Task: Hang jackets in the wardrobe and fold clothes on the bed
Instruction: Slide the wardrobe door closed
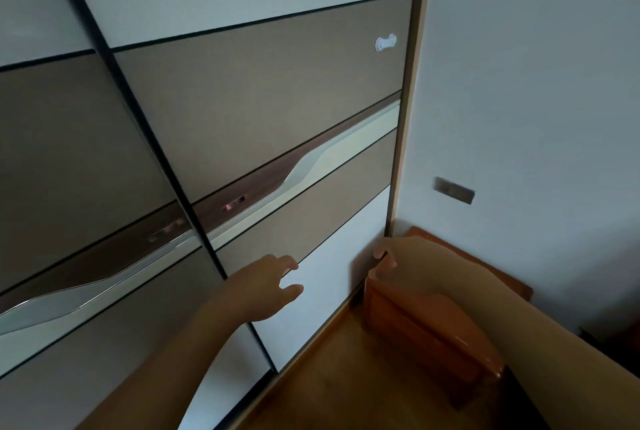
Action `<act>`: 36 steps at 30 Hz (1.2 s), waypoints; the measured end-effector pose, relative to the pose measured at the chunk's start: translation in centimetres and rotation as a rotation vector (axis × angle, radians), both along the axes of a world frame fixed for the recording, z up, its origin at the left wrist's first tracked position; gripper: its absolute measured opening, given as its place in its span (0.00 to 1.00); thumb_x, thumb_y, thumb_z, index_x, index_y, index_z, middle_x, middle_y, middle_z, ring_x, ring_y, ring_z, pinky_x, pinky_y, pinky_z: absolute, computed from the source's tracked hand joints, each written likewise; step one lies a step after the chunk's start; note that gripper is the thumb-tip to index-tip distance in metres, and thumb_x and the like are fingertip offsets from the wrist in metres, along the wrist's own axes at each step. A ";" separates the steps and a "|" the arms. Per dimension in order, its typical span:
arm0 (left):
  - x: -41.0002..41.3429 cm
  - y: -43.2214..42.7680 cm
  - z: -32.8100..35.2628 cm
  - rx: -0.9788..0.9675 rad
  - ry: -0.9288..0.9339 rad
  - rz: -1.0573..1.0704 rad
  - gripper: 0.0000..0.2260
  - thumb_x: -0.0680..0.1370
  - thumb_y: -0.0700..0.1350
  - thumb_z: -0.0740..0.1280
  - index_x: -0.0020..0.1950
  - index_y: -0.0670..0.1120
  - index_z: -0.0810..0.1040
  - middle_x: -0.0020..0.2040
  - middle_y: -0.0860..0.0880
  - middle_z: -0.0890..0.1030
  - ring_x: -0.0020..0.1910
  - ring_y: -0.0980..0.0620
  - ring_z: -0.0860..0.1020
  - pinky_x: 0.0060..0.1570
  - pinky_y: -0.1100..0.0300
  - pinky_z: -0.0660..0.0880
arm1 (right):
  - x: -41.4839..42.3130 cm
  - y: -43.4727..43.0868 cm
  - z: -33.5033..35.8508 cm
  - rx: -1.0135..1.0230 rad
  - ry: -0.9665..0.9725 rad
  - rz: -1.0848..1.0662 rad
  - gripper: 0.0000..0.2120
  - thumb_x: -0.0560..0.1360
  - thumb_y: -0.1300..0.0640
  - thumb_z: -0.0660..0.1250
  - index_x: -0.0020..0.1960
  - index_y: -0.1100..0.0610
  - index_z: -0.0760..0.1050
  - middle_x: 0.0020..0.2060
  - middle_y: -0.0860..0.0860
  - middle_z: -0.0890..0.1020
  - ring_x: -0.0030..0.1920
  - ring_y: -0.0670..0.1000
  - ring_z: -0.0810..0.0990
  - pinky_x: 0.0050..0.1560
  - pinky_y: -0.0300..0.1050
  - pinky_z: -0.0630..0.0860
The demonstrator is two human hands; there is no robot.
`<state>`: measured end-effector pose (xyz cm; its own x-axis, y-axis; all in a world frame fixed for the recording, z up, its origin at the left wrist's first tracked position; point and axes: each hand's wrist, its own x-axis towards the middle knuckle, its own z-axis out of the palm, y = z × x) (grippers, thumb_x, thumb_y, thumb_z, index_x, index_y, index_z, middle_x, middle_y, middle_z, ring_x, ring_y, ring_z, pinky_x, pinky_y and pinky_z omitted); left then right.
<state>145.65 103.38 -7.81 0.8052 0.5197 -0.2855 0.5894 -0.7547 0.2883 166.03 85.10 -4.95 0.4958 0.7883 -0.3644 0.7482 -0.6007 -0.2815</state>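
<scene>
A person stands facing a closed sliding-door wardrobe [242, 100], seen from above their own outstretched bare arms. The wardrobe has two tall doors banded in white, taupe and dark wood, each crossed by a curved silver handle strip [311, 159]. The right door [277, 48] overlaps the left door [52, 135] along a dark vertical rail. A small white plastic knob [385, 42] sits high on the right door, near the wardrobe's right edge.

The left hand [266, 286] reaches to the lower part of the right door, where a taupe band meets the white bottom panel. Its fingers are spread and relaxed, holding nothing. I cannot tell whether the fingertips touch the door or hang just off it.

The right hand [408, 263] is low at the wardrobe's right edge, just below where the pale wooden frame [408, 118] ends in view. Its thumb and fingers are curled close together. I cannot tell whether they pinch the door's edge or hold nothing.

Just to the right of the wardrobe, partly under the right forearm, stands an orange-brown wooden nightstand [426, 322]. A white wall [536, 83] runs on from the wardrobe's right side and carries a metal switch plate [454, 190]. A wooden floor [329, 377] lies at the wardrobe's foot.
</scene>
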 end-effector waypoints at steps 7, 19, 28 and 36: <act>8.1 6.0 -1.2 -0.011 -0.046 0.045 0.22 0.80 0.59 0.65 0.73 0.56 0.68 0.70 0.50 0.72 0.62 0.50 0.77 0.60 0.56 0.75 | 8.4 6.0 -1.6 0.052 -0.038 -0.008 0.21 0.77 0.37 0.66 0.65 0.47 0.74 0.59 0.47 0.80 0.59 0.50 0.79 0.63 0.49 0.75; 19.9 14.1 2.1 0.188 -0.126 0.025 0.24 0.79 0.60 0.63 0.75 0.57 0.66 0.75 0.53 0.64 0.72 0.49 0.67 0.66 0.49 0.71 | 24.5 15.0 2.0 0.226 -0.199 -0.026 0.39 0.76 0.32 0.65 0.80 0.50 0.58 0.74 0.55 0.68 0.68 0.58 0.73 0.67 0.59 0.74; 24.6 17.5 2.9 0.120 -0.121 0.193 0.24 0.76 0.63 0.64 0.71 0.57 0.70 0.67 0.55 0.68 0.67 0.51 0.70 0.64 0.49 0.73 | 39.4 25.2 7.4 0.418 -0.361 -0.119 0.39 0.78 0.30 0.59 0.73 0.61 0.66 0.66 0.62 0.74 0.62 0.63 0.78 0.58 0.58 0.77; 31.3 19.3 5.7 0.256 -0.115 0.276 0.29 0.77 0.65 0.61 0.74 0.55 0.67 0.70 0.52 0.73 0.68 0.49 0.72 0.67 0.51 0.71 | 48.5 32.2 12.7 0.486 -0.142 -0.143 0.41 0.68 0.25 0.52 0.66 0.55 0.72 0.56 0.57 0.79 0.59 0.64 0.79 0.62 0.59 0.75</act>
